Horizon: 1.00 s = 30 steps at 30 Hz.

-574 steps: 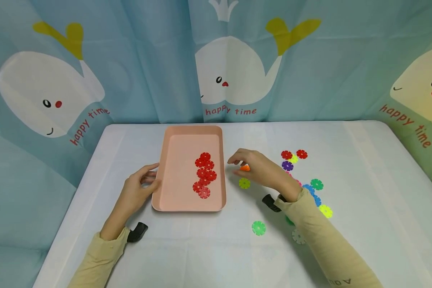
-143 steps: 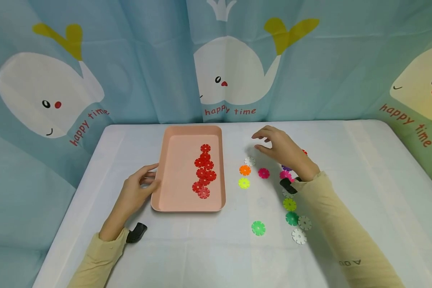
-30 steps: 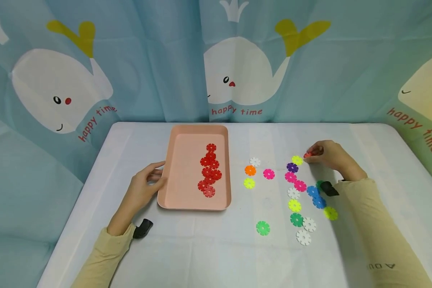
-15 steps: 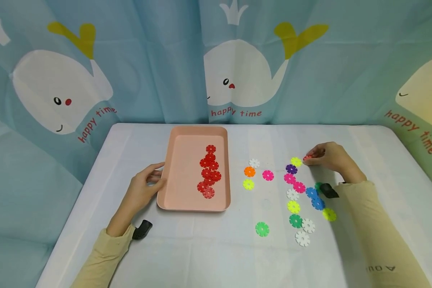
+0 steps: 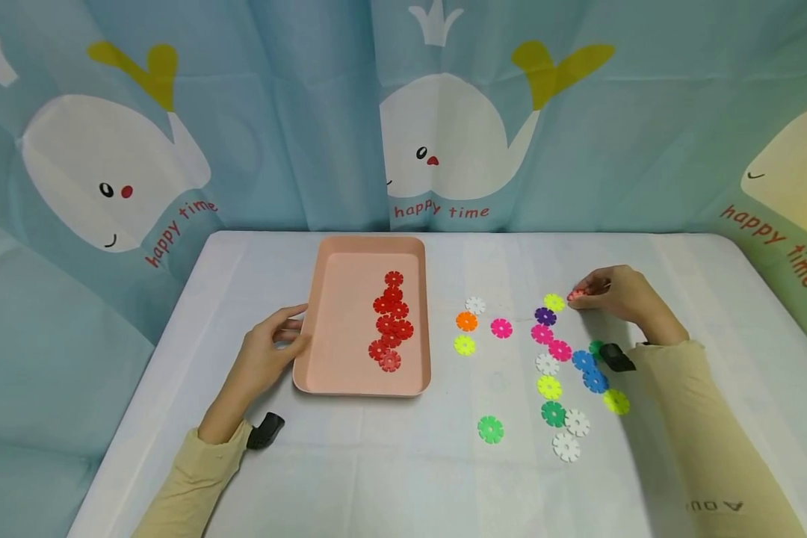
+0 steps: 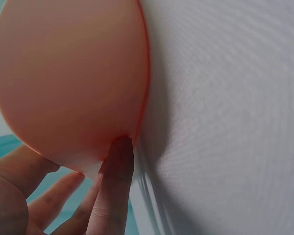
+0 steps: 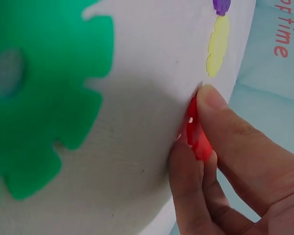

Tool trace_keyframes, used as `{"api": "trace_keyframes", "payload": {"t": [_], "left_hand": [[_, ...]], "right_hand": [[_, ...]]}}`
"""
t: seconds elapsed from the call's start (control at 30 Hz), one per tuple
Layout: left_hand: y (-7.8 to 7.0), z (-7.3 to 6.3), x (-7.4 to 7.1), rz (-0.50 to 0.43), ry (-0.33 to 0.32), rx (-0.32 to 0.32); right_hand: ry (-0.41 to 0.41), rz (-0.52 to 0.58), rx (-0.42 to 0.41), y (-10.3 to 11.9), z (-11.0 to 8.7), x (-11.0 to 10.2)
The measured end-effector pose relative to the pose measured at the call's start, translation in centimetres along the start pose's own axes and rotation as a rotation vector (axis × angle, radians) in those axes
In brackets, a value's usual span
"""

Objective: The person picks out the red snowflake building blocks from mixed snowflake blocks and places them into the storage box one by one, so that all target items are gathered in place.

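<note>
My right hand pinches a red flower-shaped disc between thumb and fingertips, at the right back of the table. Just left of those fingertips lies a yellow disc, with a purple disc beside it. At the left, my left hand rests against the outer side of a pink tray. The left wrist view has a fingertip pressing low on the tray's wall. Inside the tray, several red discs form an overlapping column toward its right side.
Loose discs lie between tray and right hand: orange, pink, blue, white and light green among them. A dark green disc looms near the right wrist camera. A whale-print curtain hangs behind the table.
Since about 5 s ago, my right hand has moved right and taken hold of the red disc; it barely moves in the last second. Compared with 19 s ago, the tray holds another red disc.
</note>
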<state>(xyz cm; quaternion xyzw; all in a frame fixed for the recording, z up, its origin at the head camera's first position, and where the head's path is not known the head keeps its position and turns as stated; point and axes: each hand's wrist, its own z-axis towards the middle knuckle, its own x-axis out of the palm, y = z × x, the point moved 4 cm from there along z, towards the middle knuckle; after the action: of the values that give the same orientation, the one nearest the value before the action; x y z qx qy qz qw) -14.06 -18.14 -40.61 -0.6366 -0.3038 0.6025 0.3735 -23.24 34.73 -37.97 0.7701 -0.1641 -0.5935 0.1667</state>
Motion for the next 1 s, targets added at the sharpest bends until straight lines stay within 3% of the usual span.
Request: {"api": "trace_keyframes", "payload": {"t": [0.37,0.57,1.0], "left_hand": [[-0.1,-0.1,0.1,0.003,0.000,0.000],[0.0,-0.2,0.1,0.009,0.003,0.002],[0.1,0.0,0.0,0.011,0.000,0.016]], "right_hand": [[-0.019,0.007,0.011,0.2,-0.2,0.4],[-0.015,0.002,-0.028,0.8,-0.5,0.6],[-0.089,0.014,-0.163,3.6,-0.9,0.1]]}}
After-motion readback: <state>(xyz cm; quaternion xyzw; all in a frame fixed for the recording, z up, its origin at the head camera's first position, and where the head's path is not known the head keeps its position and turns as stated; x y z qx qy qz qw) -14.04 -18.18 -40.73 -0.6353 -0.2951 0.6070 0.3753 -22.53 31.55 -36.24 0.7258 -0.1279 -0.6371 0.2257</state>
